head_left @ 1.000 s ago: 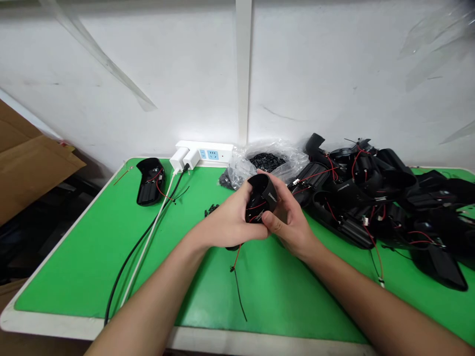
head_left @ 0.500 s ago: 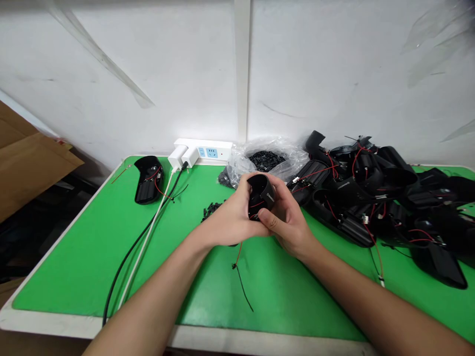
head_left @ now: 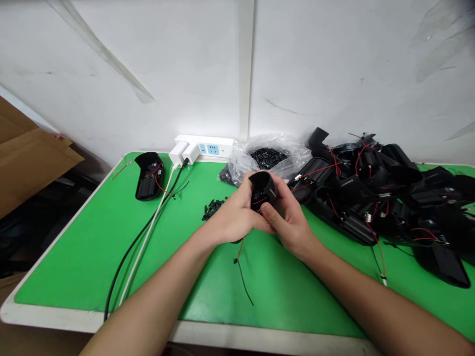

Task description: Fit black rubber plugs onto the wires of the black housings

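Between my two hands is a black curved plastic housing (head_left: 270, 190) with pale lettering on its outer side. My left hand (head_left: 237, 212) wraps round its left side. My right hand (head_left: 289, 217) grips the right side, with the thumb over the lower opening. Inside the housing a bit of red wire shows; the rest is covered by my fingers. Below my hands a red wire with a black tail (head_left: 243, 277) hangs down over the green table mat (head_left: 289, 301). Small black plastic pieces (head_left: 212, 209) lie in a heap just left of my left hand.
A clear plastic bag (head_left: 295, 148) of small black parts stands behind my hands. Many similar wired housings (head_left: 356, 198) are piled at right; another housing (head_left: 149, 178) lies at left. A white power strip (head_left: 222, 148) with plugged-in chargers and cables (head_left: 148, 232) runs along the left.
The view has shifted slightly. Both hands still hold the housing in nearly the same place, and the right thumb stays at its lower opening.
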The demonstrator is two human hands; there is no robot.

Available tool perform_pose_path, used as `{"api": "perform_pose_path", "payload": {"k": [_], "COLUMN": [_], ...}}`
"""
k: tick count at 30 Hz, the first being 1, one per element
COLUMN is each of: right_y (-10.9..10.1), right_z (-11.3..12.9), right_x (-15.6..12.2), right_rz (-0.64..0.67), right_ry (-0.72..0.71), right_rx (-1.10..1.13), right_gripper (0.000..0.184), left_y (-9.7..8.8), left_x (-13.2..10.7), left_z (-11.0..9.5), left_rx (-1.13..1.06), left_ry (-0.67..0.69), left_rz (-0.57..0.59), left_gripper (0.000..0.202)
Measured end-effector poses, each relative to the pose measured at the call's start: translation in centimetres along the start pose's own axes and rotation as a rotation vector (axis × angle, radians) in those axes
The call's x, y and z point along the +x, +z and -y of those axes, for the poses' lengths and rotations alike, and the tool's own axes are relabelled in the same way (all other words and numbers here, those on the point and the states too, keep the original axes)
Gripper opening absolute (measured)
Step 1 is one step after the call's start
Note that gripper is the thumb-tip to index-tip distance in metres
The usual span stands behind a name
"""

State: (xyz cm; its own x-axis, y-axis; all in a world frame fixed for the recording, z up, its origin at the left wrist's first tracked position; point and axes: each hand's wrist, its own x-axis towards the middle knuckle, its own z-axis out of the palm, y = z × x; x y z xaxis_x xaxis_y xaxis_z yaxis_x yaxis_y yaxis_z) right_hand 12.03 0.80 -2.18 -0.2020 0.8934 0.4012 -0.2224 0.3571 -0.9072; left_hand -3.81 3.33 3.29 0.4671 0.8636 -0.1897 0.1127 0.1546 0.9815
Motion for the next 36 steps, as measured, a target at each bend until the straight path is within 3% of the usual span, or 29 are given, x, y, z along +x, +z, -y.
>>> {"api": "perform_pose_path", "payload": {"k": [8,13,18,23,28,32,34,36], "right_y": [-0.4,-0.4,-0.4,-0.4,-0.3,-0.2,-0.3,-0.3], "right_z": [-0.6,-0.7,-0.7,-0.3,0.1,0.0,0.1,0.3], "right_x": [0.3,0.6,0.7,0.8,1.1,0.9,0.7,0.6], "right_rz": [0.049,0.073,0.028,0.019,0.065,-0.014,-0.119,-0.254], "right_ry": [0.079,0.065,0.066,0.06,0.126,0.053,-0.067,-0.161], "right_rx": [0.173,0.192,0.173,0.204,0.317,0.276,0.165,0.053], "right_gripper": [0.055,0.06,0.056,0.054,0.058,0.049,0.036,0.04], "left_y": [0.0,-0.8,-0.9,-0.8,-2.0,-2.8,-2.7,-2.3], "left_x": [0.0,-0.1,-0.2,-0.3,-0.3,-0.4,-0.6,-0.9], "left_z": [-0.1,-0.1,-0.3,-0.4,-0.5,-1.1,-1.5,-1.8], "left_rx": [0.022,-0.08,-0.205,-0.166,-0.183,0.011,0.194,0.381], "left_ry": [0.076,0.036,-0.017,-0.032,0.012,0.02,0.059,0.093], "left_rz": [0.012,0.129,0.121,0.1,0.199,0.186,0.162,0.148], "left_gripper": [0.091,0.107,0.099,0.096,0.09,0.075,0.081,0.087]}}
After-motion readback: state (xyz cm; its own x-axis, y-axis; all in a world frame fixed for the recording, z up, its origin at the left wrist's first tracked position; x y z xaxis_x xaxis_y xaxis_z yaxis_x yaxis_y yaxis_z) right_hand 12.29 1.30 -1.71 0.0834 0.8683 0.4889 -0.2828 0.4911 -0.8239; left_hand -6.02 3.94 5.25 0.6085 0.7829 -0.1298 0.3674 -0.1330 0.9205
